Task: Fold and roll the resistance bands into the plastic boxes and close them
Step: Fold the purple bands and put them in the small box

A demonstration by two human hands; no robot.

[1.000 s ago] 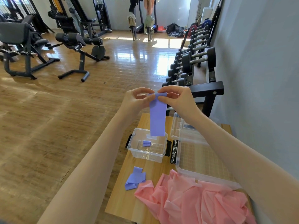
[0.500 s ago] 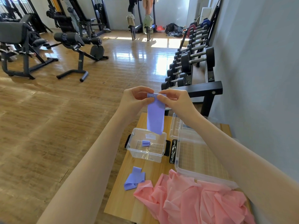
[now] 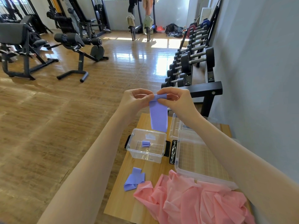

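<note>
A person's left hand and right hand are raised above a light wooden table, both pinching the rolled top edge of a flat purple resistance band, fingers and thumbs curled round the small roll while the loose length hangs straight down. Its lower end hangs over the far rim of a small clear plastic box with black side latches, open on the table, with a rolled purple band lying inside. A folded purple band lies on the table nearer the camera, touching a crumpled pink band. A larger clear plastic box sits to the right, beside a rack of black dumbbells.
</note>
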